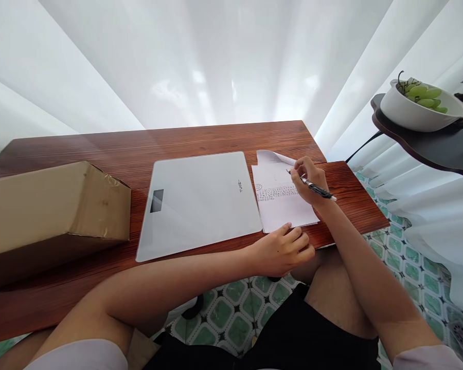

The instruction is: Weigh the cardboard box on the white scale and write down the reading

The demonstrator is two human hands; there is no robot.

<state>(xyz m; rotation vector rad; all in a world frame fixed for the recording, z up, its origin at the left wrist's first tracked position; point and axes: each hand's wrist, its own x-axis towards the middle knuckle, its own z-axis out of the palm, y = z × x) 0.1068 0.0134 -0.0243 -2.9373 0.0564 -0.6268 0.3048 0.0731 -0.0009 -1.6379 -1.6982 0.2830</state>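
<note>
Keep the paper sheet (278, 198) flat near the wooden table's (100, 149) right end, just right of the white scale (198, 203). The left hand (283, 249), fingers loosely curled and empty, pins its near edge. The right hand (308, 177) pinches the pen (316, 189), tip on paper. A cardboard box (50, 205) sits far left; white curtains hang behind.

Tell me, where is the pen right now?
The pen is in the right hand, over the paper on the table's right end, just right of the white scale.
</note>
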